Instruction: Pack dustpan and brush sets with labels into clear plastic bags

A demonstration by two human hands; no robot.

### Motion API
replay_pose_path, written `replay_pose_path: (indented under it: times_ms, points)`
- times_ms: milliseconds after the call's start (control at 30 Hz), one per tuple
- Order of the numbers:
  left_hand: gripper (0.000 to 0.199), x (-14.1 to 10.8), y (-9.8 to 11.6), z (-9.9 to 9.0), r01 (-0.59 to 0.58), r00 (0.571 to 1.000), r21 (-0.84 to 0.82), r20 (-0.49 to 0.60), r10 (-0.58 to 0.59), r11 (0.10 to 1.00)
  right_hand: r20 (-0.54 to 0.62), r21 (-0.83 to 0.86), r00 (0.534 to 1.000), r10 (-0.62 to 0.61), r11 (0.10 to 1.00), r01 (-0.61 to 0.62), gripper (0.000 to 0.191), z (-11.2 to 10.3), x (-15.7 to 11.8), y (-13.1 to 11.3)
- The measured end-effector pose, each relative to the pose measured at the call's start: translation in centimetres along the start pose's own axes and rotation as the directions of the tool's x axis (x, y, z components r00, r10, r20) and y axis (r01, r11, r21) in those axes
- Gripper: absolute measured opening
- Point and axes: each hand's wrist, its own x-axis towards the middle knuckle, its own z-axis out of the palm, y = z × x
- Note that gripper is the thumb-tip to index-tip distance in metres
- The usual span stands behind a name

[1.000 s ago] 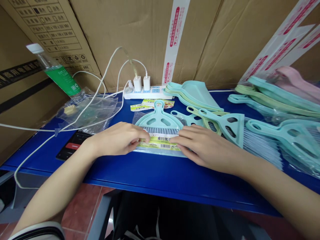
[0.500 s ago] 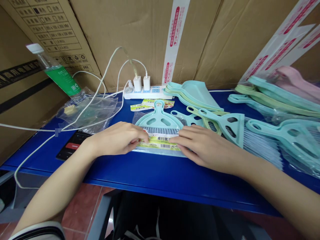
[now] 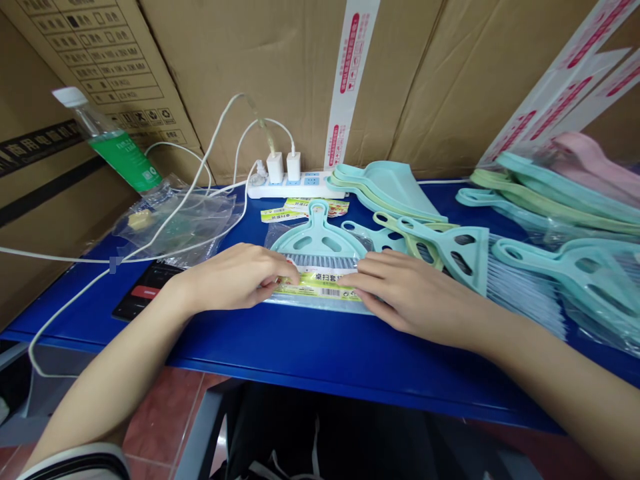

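A light blue brush and dustpan set in a clear bag lies flat on the blue table, its handle pointing away from me. Across its near part runs a yellow and white label. My left hand has its curled fingers on the label's left end, pressing or pinching it. On the label's right end rest the fingers of my right hand, bent and close together. The undersides of both hands' fingertips are hidden.
Behind the set are loose labels, a white power strip with cables and stacked dustpans. More brushes and bagged sets lie right. Left are a phone, plastic bags and a bottle.
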Motion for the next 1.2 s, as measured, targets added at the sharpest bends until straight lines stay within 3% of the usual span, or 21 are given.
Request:
replay_pose_path:
  times_ms: [300,1200]
  points:
    - [0.041,0.06,0.15,-0.16,-0.006,1.0,0.031,0.008,0.006,1.0,-0.006,0.005,1.0,-0.003,1.0,0.003,0.032,0.0,0.0,-0.03]
    - [0.039,0.06,0.03,-0.31,-0.001,1.0,0.047,-0.001,0.001,0.999,-0.02,0.005,1.0,-0.014,1.0,0.014,0.032,-0.02,0.05,-0.02]
